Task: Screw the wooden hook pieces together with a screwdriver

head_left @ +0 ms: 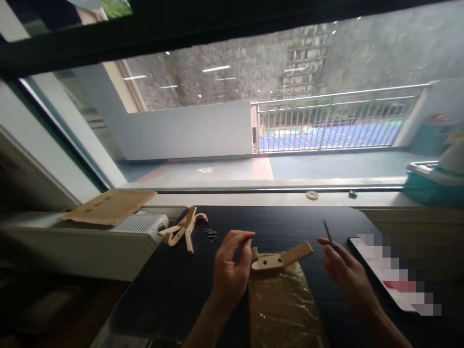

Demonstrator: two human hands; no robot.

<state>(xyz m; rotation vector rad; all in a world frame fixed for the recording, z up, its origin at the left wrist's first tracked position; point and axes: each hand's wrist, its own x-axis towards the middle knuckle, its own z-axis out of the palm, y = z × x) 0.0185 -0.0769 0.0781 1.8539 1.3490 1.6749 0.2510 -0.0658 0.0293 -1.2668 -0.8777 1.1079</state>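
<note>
My left hand (232, 268) is raised just left of a wooden hook piece, thumb and forefinger tips pinched together. Whatever they hold, if anything, is too small to make out. The pale wooden hook piece (281, 259) has two dark holes and lies on a brown package wrapped in clear film (279, 304). To its right, my right hand (346, 270) is closed around a thin dark rod-like tool (328, 233), which points up and slightly left. Several screws (210, 234) lie on the black table (159, 290), beside a pile of similar wooden hooks (185, 227).
A flat white-faced object (384, 275), partly blurred out, lies by the table's right edge. On the window sill are a tape roll (312, 195) and a small dark object (353, 194). Brown paper (108, 207) lies at left; a teal bin (420, 186) stands right.
</note>
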